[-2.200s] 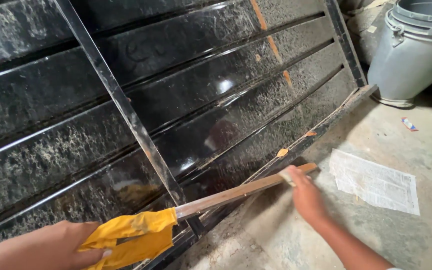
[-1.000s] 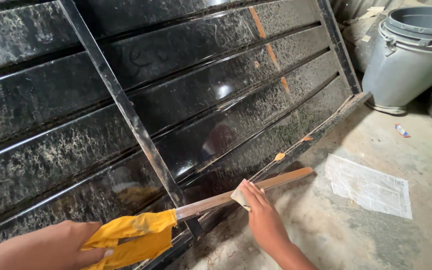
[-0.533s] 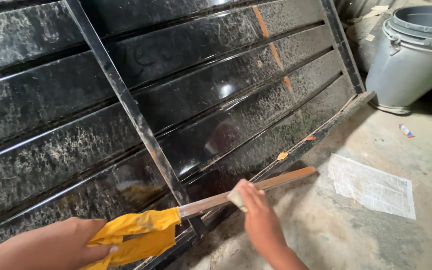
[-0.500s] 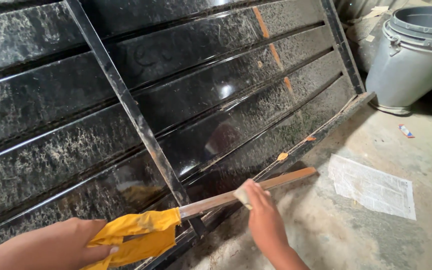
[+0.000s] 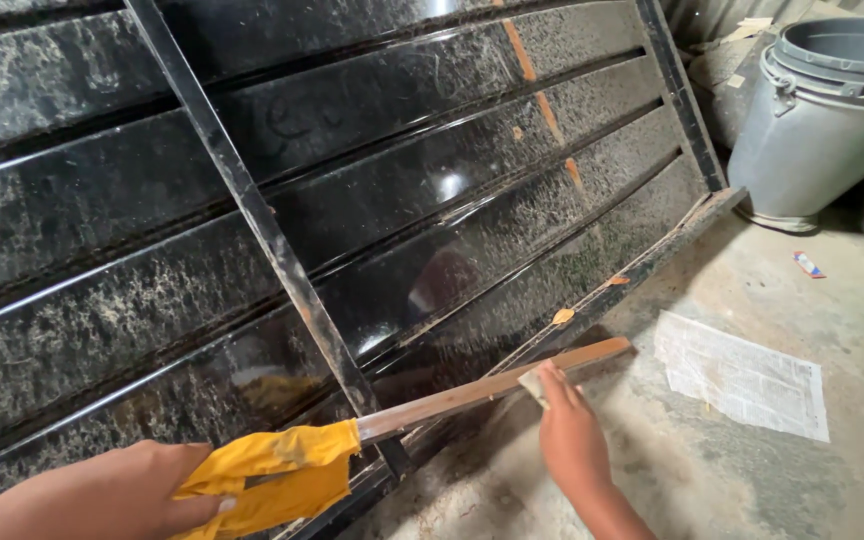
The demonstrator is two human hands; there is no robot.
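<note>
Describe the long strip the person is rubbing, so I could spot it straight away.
Start at the big black metal gate leaning across the picture, and look down to its lower edge by the concrete floor. There a long, thin, brownish strip runs slantwise, the left hand holding its end wrapped in yellow cloth, the right hand pressing a small pad on it. It is the only pale bar against the black slats.

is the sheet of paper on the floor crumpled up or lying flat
Lying flat. The sheet of paper is spread open on the concrete floor, creased but not balled up, right of the right hand.
</note>
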